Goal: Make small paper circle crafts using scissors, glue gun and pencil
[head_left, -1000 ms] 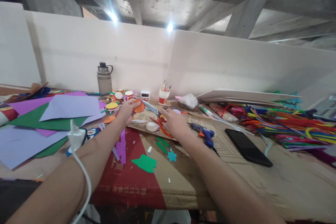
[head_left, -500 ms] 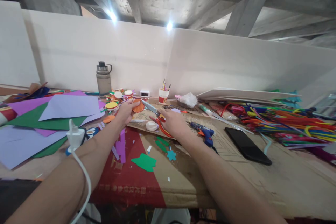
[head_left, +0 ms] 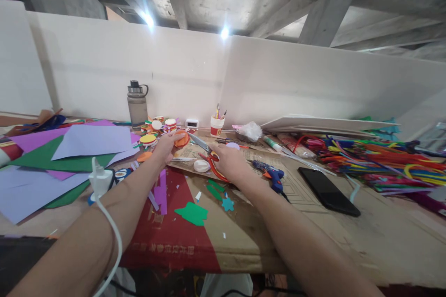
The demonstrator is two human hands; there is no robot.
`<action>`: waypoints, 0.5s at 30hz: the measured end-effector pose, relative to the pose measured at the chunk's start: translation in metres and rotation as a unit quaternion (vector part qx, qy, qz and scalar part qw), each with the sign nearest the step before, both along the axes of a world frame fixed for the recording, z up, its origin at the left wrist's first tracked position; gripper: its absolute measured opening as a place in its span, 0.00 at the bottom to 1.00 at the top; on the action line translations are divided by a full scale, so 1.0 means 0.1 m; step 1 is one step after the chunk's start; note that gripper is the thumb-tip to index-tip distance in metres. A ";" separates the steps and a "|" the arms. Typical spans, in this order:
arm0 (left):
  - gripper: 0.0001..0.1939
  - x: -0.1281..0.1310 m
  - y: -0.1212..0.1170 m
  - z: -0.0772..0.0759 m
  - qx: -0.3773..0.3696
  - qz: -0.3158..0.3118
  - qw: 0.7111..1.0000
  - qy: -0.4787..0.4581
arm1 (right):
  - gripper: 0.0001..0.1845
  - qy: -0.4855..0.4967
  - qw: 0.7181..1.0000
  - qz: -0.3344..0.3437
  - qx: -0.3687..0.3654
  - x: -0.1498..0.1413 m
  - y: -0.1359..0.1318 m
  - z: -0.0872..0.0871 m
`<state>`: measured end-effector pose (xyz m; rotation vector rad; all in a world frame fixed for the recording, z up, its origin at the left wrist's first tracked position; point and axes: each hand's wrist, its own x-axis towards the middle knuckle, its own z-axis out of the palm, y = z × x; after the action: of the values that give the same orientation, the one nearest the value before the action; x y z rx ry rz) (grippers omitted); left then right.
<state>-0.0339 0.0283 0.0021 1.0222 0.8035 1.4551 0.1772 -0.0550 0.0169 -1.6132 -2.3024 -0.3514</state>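
Pinched in my left hand is a round orange paper piece. My right hand is wrapped round a pair of scissors with red-orange handles, their blades pointing left at the edge of the orange piece. Whether the blades touch the paper is hard to tell. Below the hands lie a white round object, a white pen-like stick, a green paper scrap and a teal paper flower. Small decorated rounds, one a yellow-topped disc, stand beyond my left wrist.
Coloured paper sheets spread at the left. A water bottle and a paper cup of pens stand by the wall. Rightward lie a blue glue gun, a black phone and many pipe cleaners. A white cable crosses my left arm.
The orange piece has turned slightly in my left hand and shifted a little left. The scissors have stayed nearly in place beside it.
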 end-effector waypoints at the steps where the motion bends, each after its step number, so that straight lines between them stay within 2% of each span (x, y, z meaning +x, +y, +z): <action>1: 0.09 -0.01 0.01 0.00 -0.002 0.001 1.000 0.005 | 0.23 0.003 1.000 -0.002 -0.002 0.00 0.00 -0.01; 6: 0.11 -0.01 0.01 0.01 -0.005 -0.023 1.000 -0.004 | 0.18 0.071 0.997 0.018 -0.040 0.01 0.02 -0.04; 10: 0.11 0.00 0.01 0.02 0.023 -0.049 0.998 -0.012 | 0.20 0.151 0.985 0.039 -0.076 0.02 0.06 -0.07; 13: 0.11 0.00 0.02 0.00 0.039 -0.050 0.998 -0.014 | 0.17 0.154 0.984 0.014 -0.089 0.07 0.11 -0.11; 15: 0.12 0.00 0.02 -0.01 0.046 -0.048 0.998 -0.008 | 0.16 0.138 0.985 -0.031 -0.099 0.11 0.14 -0.15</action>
<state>-0.0336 0.0308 0.0012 1.1034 0.6715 1.4266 0.1882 -0.0407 0.0023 -1.7067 -2.1336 0.0879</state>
